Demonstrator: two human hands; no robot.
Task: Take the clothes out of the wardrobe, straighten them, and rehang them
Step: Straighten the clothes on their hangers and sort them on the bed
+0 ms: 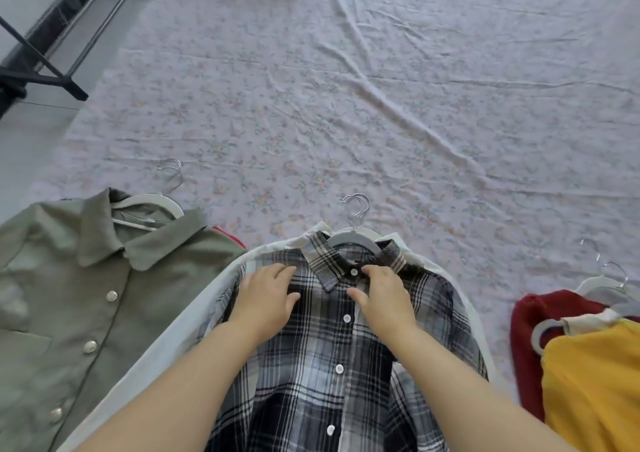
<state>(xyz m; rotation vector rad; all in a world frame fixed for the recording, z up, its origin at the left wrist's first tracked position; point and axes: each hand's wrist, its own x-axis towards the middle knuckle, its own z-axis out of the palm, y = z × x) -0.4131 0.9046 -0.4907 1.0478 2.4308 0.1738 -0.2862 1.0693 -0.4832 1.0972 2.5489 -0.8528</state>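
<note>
Sheet [346,105] bears green shirt [69,295], white garment [156,347], red garment [526,330].

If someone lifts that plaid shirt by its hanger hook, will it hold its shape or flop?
Probably floppy: the plaid shirt lies creased and flat on the sheet. The white hanger in its collar looks rigid, so shoulders should hold. Buttoned up, it likely won't slip off.

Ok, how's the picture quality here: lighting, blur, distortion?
Head view: soft, even light, faint shadows, no glare; wide-angle distortion tilts the black metal rack top left; the black-and-white plaid shirt is reasonably sharp, fine detail slightly soft throughout.
</note>
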